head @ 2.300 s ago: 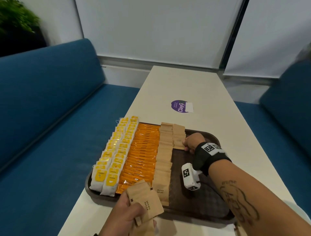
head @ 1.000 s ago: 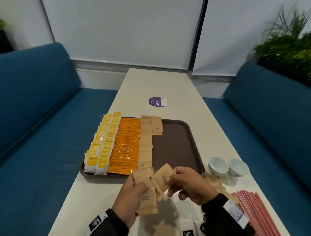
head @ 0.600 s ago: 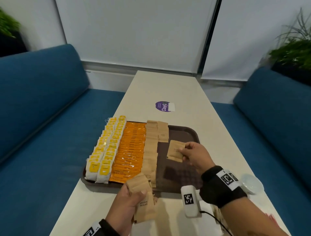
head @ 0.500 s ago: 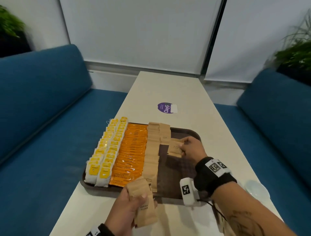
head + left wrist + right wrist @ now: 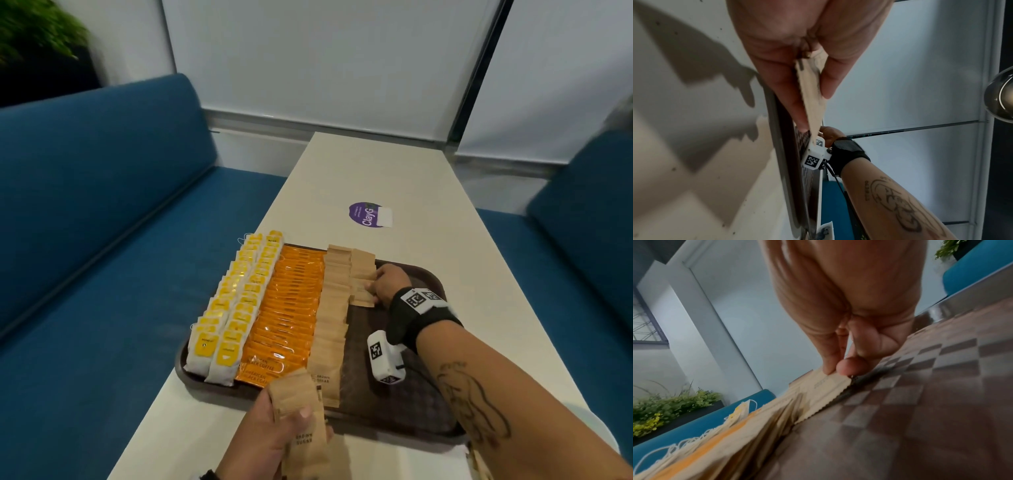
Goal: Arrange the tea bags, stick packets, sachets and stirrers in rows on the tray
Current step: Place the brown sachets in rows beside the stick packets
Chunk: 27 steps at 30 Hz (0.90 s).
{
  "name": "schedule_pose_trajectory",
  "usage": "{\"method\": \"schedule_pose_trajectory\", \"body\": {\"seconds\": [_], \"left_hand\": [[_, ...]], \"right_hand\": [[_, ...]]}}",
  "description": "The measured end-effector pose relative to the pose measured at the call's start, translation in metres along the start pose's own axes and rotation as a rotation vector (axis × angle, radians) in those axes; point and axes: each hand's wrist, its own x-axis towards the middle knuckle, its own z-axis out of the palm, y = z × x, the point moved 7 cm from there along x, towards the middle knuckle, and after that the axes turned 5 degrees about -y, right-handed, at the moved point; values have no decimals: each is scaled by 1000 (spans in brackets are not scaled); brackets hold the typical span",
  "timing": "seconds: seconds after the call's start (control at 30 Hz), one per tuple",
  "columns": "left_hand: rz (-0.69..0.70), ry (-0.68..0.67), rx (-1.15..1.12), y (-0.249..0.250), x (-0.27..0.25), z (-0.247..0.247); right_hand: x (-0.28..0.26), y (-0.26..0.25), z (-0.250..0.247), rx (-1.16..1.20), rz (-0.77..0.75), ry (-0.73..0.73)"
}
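Note:
A brown tray point(image 5: 404, 401) carries two rows of yellow tea bags point(image 5: 233, 308), a row of orange coffee stick packets point(image 5: 287, 311) and a full row of brown sugar sachets point(image 5: 330, 318). A second, short sachet row point(image 5: 362, 274) starts at the far end. My right hand point(image 5: 383, 284) pinches a brown sugar sachet point(image 5: 828, 386) flat at the near end of that short row. My left hand point(image 5: 274, 435) grips a stack of brown sugar sachets point(image 5: 301, 421) over the tray's near edge; they show edge-on point(image 5: 809, 91) in the left wrist view.
The tray point(image 5: 941, 386) sits on a long white table point(image 5: 411, 171) between two blue sofas point(image 5: 85, 240). A purple sticker point(image 5: 368, 214) lies beyond the tray. The tray's right half is bare.
My right hand took one sachet from the left hand's stack, carried it to the far end of the tray and has lowered it onto the short second row. The left hand keeps its stack.

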Motion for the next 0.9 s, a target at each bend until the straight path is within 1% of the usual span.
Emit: {"method": "schedule_pose_trajectory", "body": {"seconds": [0.1, 0.13, 0.23, 0.3, 0.37, 0.4, 0.5, 0.57, 0.63, 0.7, 0.77, 0.9], "left_hand": [[11, -12, 1, -1, 1, -2], [21, -8, 3, -1, 2, -2], [41, 21, 56, 1, 2, -2], [67, 33, 46, 4, 0, -1], [89, 53, 46, 7, -1, -1], [103, 65, 47, 8, -2, 0], [142, 58, 55, 11, -7, 8], [153, 50, 41, 10, -11, 15], [165, 40, 43, 9, -16, 22], [166, 23, 71, 4, -19, 27], [142, 16, 88, -1, -23, 30], [80, -3, 95, -9, -30, 36]], "right_hand": [[5, 2, 2, -97, 42, -10], [6, 3, 1, -91, 63, -2], [-3, 4, -7, 34, 113, 8], [-20, -4, -18, 140, 66, 24], [-52, -17, -31, 264, -8, 2], [-73, -23, -35, 293, -46, -31], [-139, -32, -32, 241, -154, -180], [-183, -29, -20, 210, -212, -312], [-223, -22, 0, 184, -233, -442], [-250, -10, 21, 208, -183, -532], [-265, 3, 37, 267, -133, -543], [-276, 25, 48, 420, -62, -470]]}}
